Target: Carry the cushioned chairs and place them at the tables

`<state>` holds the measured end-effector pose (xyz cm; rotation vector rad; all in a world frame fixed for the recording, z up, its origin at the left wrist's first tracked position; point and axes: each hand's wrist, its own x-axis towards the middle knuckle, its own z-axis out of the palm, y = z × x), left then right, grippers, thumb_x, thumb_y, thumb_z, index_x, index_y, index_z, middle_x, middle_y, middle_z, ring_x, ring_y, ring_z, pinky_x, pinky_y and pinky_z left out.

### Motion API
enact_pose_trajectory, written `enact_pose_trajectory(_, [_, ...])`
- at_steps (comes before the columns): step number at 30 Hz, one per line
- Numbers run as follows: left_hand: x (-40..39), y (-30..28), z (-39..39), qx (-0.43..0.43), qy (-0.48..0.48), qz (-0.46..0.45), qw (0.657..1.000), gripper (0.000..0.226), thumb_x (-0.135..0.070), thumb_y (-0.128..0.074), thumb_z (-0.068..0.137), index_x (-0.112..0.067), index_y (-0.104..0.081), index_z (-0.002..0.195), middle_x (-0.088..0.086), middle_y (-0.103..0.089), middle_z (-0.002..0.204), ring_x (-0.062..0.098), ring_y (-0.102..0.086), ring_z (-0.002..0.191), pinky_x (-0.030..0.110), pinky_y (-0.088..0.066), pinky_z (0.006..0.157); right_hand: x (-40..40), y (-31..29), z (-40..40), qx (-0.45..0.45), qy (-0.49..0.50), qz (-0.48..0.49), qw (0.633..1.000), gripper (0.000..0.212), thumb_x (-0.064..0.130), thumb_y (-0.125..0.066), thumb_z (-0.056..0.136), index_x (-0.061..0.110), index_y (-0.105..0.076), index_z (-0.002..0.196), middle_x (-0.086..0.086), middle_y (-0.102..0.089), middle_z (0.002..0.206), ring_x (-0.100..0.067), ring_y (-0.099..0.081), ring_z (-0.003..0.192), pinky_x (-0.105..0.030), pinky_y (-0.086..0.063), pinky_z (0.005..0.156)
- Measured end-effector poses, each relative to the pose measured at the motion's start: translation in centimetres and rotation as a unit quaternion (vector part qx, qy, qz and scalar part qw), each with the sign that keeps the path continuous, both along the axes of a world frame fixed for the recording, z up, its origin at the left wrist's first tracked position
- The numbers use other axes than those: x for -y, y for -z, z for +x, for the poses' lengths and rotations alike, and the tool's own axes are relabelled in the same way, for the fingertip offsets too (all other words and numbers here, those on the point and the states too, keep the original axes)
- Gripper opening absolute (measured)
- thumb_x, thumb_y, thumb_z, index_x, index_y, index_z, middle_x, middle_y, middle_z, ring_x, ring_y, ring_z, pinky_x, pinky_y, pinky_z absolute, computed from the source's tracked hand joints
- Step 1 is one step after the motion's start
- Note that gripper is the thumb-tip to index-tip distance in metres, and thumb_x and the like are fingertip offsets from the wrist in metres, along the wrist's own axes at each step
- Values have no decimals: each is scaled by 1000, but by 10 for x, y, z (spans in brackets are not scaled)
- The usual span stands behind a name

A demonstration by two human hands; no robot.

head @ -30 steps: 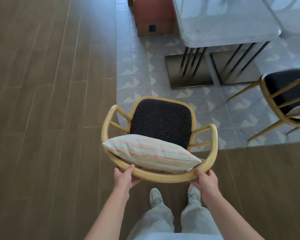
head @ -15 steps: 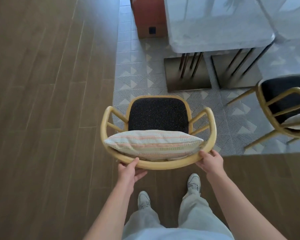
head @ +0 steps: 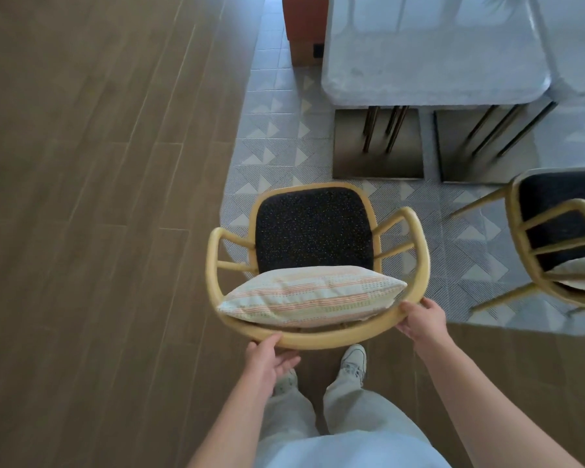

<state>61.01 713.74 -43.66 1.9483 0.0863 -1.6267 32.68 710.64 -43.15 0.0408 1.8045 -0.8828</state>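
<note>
At the edge where wood floor (head: pixel 92 197) meets tiles (head: pixel 277 136), I'm holding a chair (head: pixel 313 228) by its curved back rail w/ both hands. Left hand (head: pixel 267 361) is cupping the rail from below, thumb up on the rim, fingers curled under; right hand (head: pixel 421 320) is gripping the rail's right end. Pillow (head: pixel 313 295) is lying across the seat against the rail, dark seat pad ahead of it. Can't tell if the legs are touching the floor, they're hidden under the seat. Chair is facing the table (head: pixel 429 52) but sitting well short of it, so I'm judging this one approx. halfway: carried close, not yet tucked in. A 2nd chair (head: pixel 561 238) is already standing on the tiles at right, near the table base (head: pixel 377 157), w/ its own pillow, so that one is looking done. Left to do: bringing mine fwd onto the tiles, setting it beside the other. Floor is wood planks on my side, patterned grey tiles under the table; tabletop is pale and glossy, w/ a reddish cabinet (head: pixel 303 28) behind it.
</note>
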Motion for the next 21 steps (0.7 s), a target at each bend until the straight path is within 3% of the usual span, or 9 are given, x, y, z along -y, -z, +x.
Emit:
enact_pose_trajectory(9, [-14,9,19,47,94,-27,994,31,-24,-72,94,-9,-57,117,17,-75,104,28,-78,77,39,-61,59,-7,-2,8,-25,-37,5,999,46,-1,-57,94,4,-48,139,-15,-64,114,-31,-68,101,-49,-57,93])
enact_pose_trajectory(15, [-6,17,34,71,73,-49,994,32,-25,-70,95,-11,-54,119,17,-71,112,27,-77,73,40,-62,59,-20,-6,25,8,-7,11,1000,29,-1,-56,95,1,-56,124,-17,-66,110,-30,-69,97,-46,-59,88])
enact_pose_trajectory(21, [0,21,46,58,75,-66,993,38,-23,-68,97,-12,-49,128,15,-69,115,29,-77,81,38,-61,62,-29,-7,51,64,16,-8,998,39,-5,-55,94,4,-50,131,-17,-63,123,-33,-66,108,-43,-59,84])
